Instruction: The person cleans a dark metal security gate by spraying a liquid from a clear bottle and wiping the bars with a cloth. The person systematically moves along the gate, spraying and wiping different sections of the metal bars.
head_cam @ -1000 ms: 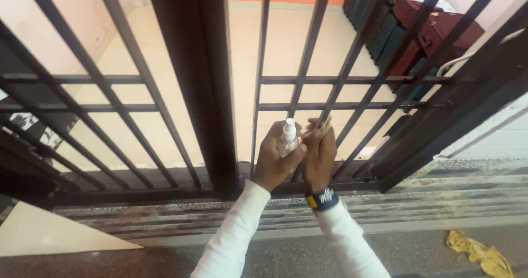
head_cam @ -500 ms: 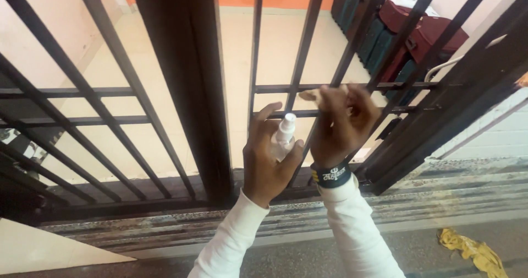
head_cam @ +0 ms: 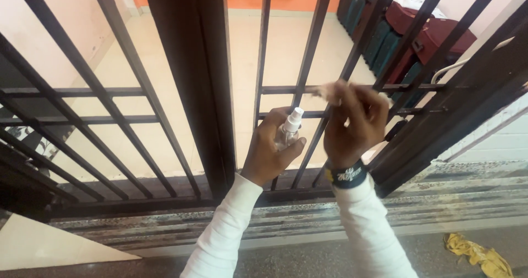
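gripping a spray bottle (head_cam: pixel 290 129) left, cloth (head_cam: pixel 328 92) right, hands at dark gate bars (head_cam: pixel 308 55) over tiled floor (head_cam: pixel 132 52)

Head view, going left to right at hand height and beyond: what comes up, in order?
Thick dark gate post → left hand holding a small spray bottle → right hand with a pale cloth → maroon suitcases behind the bars.

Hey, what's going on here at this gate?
A person in white sleeves stands at a dark metal barred gate. The left hand holds a small clear spray bottle upright, nozzle near the bars. The right hand presses a small pale cloth against a bar. A yellow rag lies on the floor to the right.
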